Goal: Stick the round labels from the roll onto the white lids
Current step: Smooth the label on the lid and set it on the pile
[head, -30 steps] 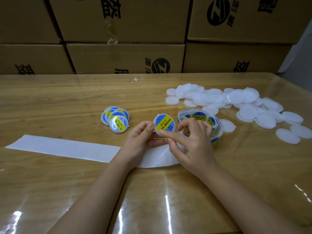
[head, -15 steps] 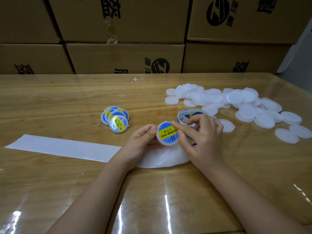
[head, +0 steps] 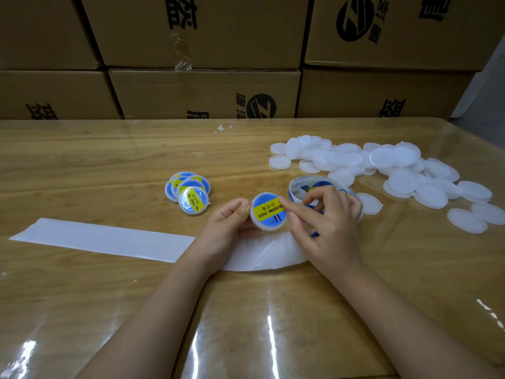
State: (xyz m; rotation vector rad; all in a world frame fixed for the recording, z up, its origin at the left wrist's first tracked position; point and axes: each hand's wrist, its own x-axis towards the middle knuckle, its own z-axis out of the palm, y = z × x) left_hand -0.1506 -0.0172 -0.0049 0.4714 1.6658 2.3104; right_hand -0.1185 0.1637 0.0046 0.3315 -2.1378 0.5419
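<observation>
Blue-and-yellow on white: pinching 1 labelled lid at its 9 o'clock rim with the left hand, face tilted up for checking. Pressing its 3 o'clock edge with the right hand forefinger to seat the sticker, other fingers seemingly pinching the label roll behind, hands close together. Finished lids parked at 10 o'clock, bare white lids heaped at 2 o'clock, within reach.

Left hand holds a labelled lid. Right hand thumbs its edge, fingers curled on the label roll. Plain white lids lie at two o'clock, finished lids at ten.
</observation>
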